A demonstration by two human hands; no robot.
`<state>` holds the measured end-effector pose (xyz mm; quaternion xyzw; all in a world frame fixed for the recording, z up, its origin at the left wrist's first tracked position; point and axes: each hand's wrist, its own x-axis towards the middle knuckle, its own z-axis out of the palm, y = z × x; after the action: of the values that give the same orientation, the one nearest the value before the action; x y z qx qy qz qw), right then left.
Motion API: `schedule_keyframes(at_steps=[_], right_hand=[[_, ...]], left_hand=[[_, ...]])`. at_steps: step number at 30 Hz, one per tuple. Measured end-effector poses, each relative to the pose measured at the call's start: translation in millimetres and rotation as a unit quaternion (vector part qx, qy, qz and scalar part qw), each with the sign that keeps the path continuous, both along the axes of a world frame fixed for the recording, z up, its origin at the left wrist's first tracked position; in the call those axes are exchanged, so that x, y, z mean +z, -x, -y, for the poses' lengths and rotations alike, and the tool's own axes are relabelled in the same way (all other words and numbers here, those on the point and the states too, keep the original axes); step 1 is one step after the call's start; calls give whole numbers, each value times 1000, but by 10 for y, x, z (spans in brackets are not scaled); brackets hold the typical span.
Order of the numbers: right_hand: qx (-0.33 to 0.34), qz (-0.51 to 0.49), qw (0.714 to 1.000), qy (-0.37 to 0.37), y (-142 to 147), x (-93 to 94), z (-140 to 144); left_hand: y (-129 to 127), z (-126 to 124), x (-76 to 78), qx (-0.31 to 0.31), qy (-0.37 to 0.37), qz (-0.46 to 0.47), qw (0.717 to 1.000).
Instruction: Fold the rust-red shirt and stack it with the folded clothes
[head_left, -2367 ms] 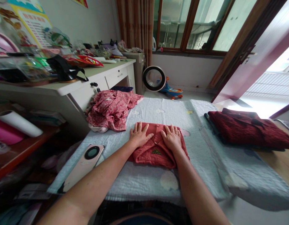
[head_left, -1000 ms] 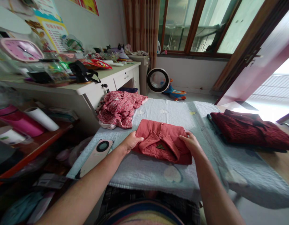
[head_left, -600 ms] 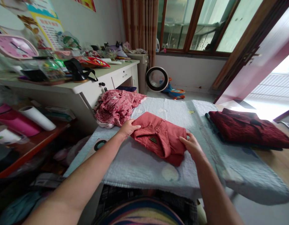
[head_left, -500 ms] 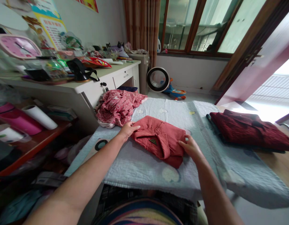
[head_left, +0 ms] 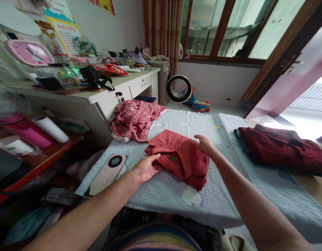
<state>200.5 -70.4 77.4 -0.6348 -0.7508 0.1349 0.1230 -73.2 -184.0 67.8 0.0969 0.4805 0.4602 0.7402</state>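
Note:
A folded red shirt (head_left: 188,164) lies in front of me with its collar and a small dark triangular label facing up. My left hand (head_left: 147,167) is at its left side, thumb on top of the fabric and fingers partly hidden beneath its edge. At the shirt's upper right edge, my right hand (head_left: 205,145) rests against the cloth, its fingers stretched out and pointing left. Under the shirt is a pale blue quilted cloth (head_left: 192,202) with cloud shapes.
A crumpled red-and-white patterned garment (head_left: 136,120) lies beyond my left hand. A phone (head_left: 106,176) is at the cloth's left side. Folded dark red clothes (head_left: 278,146) are stacked at right. A cluttered desk (head_left: 98,99) and shelf (head_left: 48,153) stand on the left.
My left hand has slid from the shirt's upper left corner down its left side. My right hand has moved from the right edge up to the upper right edge, fingers extended.

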Motion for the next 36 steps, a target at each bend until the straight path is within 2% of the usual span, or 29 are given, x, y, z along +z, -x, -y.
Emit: schedule_keyframes(at_steps=[6, 13, 16, 19, 23, 26, 31, 33, 36], right_hand=[[22, -10, 996, 87, 246, 14, -370], [24, -68, 975, 210, 247, -14, -583], [12, -127, 958, 257, 169, 21, -570], [-23, -228, 931, 284, 49, 71, -464], [-70, -342, 891, 289, -109, 122, -159], [-115, -411, 877, 223, -170, 150, 152], [-165, -505, 832, 158, -133, 190, 718], [-188, -521, 820, 144, -67, 181, 945], [-181, -579, 783, 136, 84, 105, 1262]], left_hand=[[-295, 85, -126, -1, -1, 2, 1000], [-457, 142, -155, 18, -23, -30, 999], [-459, 165, -140, 41, -31, -46, 998], [-407, 128, -79, 62, -44, -59, 995], [-303, -107, 51, 62, -83, -88, 991], [-234, -424, 148, 19, -131, -89, 987], [-142, -1044, 290, -130, -174, -126, 968], [-127, -1270, 328, -214, -183, -166, 945], [-163, -1548, 349, -333, -207, -241, 888]])
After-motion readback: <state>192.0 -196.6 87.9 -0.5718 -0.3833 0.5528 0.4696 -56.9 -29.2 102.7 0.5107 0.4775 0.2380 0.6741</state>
